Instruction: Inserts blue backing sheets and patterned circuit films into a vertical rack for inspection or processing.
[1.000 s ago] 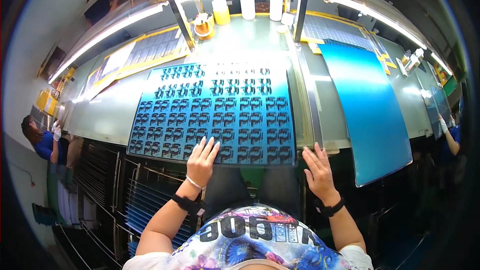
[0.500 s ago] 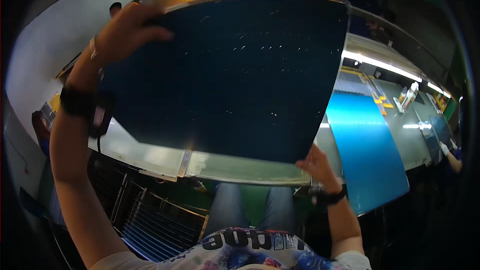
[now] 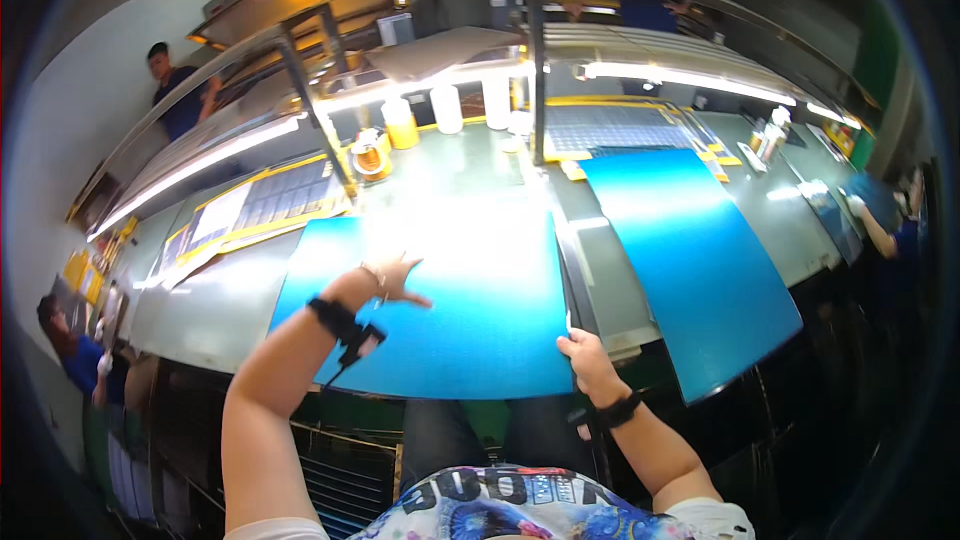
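"Two bare hands are working over this one, yeah? What's each doing?"

"Yep. The left hand (image 3: 396,286) is reaching over a glossy, plain blue rectangular sheet (image 3: 470,335), fingers spreading wide. I'm not seeing clearly whether they're touching it, tbh. The right hand (image 3: 594,360) is pinching that sheet's right edge near the front corner, thumb showing on top."

"Cool, and where's the sheet sitting?"

"It's lying over the middle of the pale grey-green worktop (image 3: 240,290), with its front edge sticking out toward the person. White glare is washing out much of its far half."

"Anything else hanging around?"

"Sure, a second long blue sheet (image 3: 700,270) is lying off to the right, a strip of worktop showing between the two, and it's overhanging the front as well. Yellow-edged gridded panels (image 3: 285,198) are lying back left. A yellow plastic bottle (image 3: 400,127) and some tall white bottles (image 3: 447,111) are standing along the back."
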A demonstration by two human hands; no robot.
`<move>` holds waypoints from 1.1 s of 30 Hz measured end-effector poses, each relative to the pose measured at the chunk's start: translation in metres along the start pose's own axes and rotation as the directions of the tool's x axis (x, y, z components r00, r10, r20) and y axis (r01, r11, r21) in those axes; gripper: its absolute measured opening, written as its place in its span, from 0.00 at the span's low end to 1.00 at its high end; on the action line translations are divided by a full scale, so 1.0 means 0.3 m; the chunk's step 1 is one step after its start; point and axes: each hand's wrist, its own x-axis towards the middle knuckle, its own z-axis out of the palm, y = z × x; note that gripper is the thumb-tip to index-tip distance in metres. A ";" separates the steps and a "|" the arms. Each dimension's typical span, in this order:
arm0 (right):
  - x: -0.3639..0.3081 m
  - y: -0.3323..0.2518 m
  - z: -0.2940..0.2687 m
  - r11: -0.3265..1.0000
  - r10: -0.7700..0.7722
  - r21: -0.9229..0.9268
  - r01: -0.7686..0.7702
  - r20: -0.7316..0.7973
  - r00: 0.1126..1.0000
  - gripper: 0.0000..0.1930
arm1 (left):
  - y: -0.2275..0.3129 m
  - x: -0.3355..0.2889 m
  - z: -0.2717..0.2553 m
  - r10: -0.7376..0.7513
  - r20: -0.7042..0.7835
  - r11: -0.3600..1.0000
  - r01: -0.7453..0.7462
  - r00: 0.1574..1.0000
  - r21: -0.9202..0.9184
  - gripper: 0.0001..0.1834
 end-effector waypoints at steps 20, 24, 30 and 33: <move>-0.489 -0.193 -0.607 0.887 -0.287 -0.032 0.461 -0.820 0.496 0.10 | 0.087 -0.041 0.244 -0.266 0.077 0.947 0.275 0.961 -0.165 0.60; -0.578 -0.258 -0.465 0.776 -0.349 0.092 0.624 -0.762 0.546 0.08 | 0.107 0.014 0.139 0.074 -0.338 0.904 -0.206 0.938 -0.374 0.46; -0.849 -0.346 -0.479 0.662 -0.719 -0.462 0.590 -0.614 0.326 0.15 | 0.563 0.031 -0.240 0.280 -0.514 0.300 -0.583 0.811 -0.755 0.38; -0.925 -0.495 -0.276 0.614 -0.721 -0.339 0.713 -0.608 0.332 0.22 | 0.662 0.010 -0.298 0.430 -0.492 -0.212 -0.445 0.757 -0.870 0.44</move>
